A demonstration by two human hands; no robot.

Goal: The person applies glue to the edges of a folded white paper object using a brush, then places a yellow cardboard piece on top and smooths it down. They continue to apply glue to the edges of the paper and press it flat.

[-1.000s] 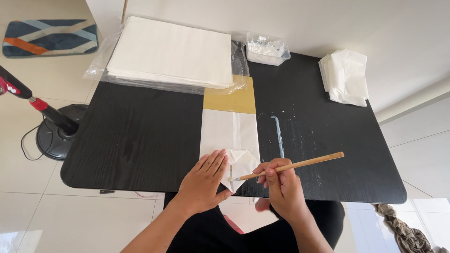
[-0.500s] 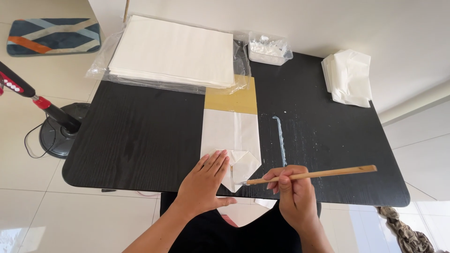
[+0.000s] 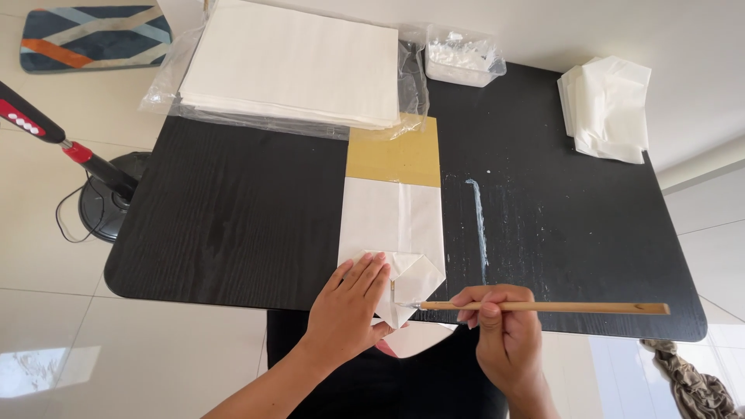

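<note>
A long white paper bag point(image 3: 394, 225) lies flat on the black table point(image 3: 233, 217), its near end folded into a point over a yellowish cardboard strip point(image 3: 393, 151). My left hand point(image 3: 348, 304) presses flat on the folded end at the table's near edge. My right hand point(image 3: 503, 330) grips a thin wooden stick point(image 3: 543, 307) held level, its tip touching the folded flap by my left fingers.
A stack of white paper sheets point(image 3: 295, 62) in clear plastic sits at the far left of the table. A clear tub of white paste point(image 3: 464, 56) and a pile of folded white bags point(image 3: 608, 109) sit at the back right. A white glue streak point(image 3: 477, 225) marks the table. A fan base point(image 3: 109, 202) stands left on the floor.
The stick has swung from a slant to level, with its tip brought in to the folded flap. My left hand has stayed pressed on the fold.
</note>
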